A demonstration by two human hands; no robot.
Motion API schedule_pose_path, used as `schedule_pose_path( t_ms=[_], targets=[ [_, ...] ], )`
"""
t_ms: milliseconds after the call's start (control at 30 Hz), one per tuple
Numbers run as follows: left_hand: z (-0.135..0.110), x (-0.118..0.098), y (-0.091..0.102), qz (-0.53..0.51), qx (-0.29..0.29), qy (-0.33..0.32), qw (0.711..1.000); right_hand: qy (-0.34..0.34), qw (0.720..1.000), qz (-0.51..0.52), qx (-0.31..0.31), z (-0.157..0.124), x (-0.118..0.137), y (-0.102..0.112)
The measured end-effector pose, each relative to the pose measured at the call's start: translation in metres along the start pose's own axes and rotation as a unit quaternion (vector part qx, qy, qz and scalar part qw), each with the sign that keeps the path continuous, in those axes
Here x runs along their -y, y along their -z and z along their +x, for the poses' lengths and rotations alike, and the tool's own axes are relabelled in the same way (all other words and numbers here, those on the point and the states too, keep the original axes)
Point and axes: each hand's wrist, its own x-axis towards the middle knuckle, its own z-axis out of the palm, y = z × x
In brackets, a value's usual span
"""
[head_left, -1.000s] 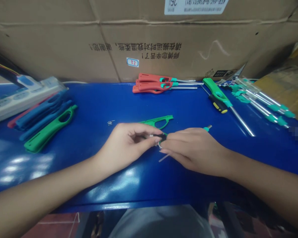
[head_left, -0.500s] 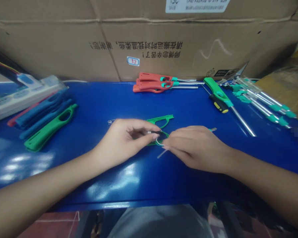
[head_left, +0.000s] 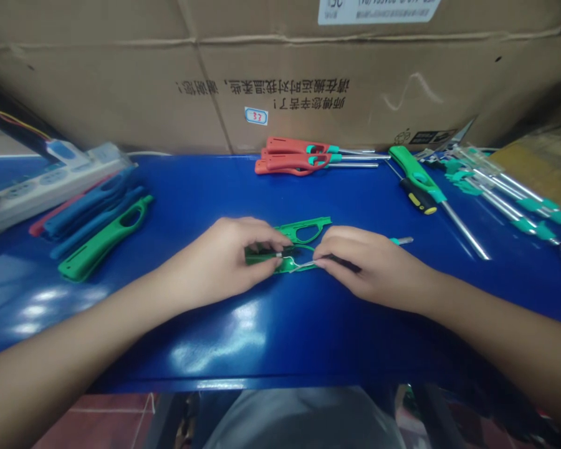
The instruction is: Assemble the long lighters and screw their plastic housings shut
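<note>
A green lighter half-shell (head_left: 303, 234) lies flat in the middle of the blue table (head_left: 271, 337). My left hand (head_left: 229, 262) rests over its left end, fingers pinched on a small dark part with a white wire (head_left: 295, 265). My right hand (head_left: 369, 265) is closed on the other end of that part, pressing it along the shell. A metal tube tip (head_left: 402, 241) with a teal collar sticks out past my right hand.
Red finished lighters (head_left: 303, 156) lie at the back centre. A green lighter and a black-and-yellow screwdriver (head_left: 418, 184) lie to the right, with teal-tipped metal tubes (head_left: 505, 193) beyond. Blue and green shells (head_left: 98, 227) and a power strip (head_left: 37, 184) are left. A cardboard box (head_left: 280, 75) stands behind.
Both hands have lowered the small part and wire onto the green shell. The hands have moved slightly away from me, and the shell now lies under the part.
</note>
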Motion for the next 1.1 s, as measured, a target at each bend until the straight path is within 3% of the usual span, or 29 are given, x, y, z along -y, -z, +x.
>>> schedule_pose_path(
  t_ms=[267,433,667,867,1000,1100],
  targets=[
    [-0.003,0.001,0.009,0.116,0.049,-0.051,0.991,0.005,1.000,-0.001,-0.006,0.001,0.006,0.009],
    [-0.005,0.001,-0.001,0.078,0.038,-0.051,0.995,-0.008,0.999,-0.008,-0.040,0.002,0.002,0.002],
    [-0.004,-0.004,-0.017,0.051,-0.006,-0.087,0.995,-0.049,0.998,-0.025,-0.018,0.002,0.005,0.000],
    [-0.004,-0.004,-0.021,0.032,-0.006,-0.081,0.996,-0.023,0.990,-0.139,0.006,-0.001,0.011,0.005],
    [-0.005,-0.003,-0.023,0.021,-0.008,-0.087,0.996,-0.010,0.987,-0.157,0.036,-0.005,0.013,0.005],
    [-0.005,-0.004,-0.024,0.015,-0.007,-0.090,0.996,0.017,0.984,-0.175,0.020,-0.006,0.014,0.005]
  ],
)
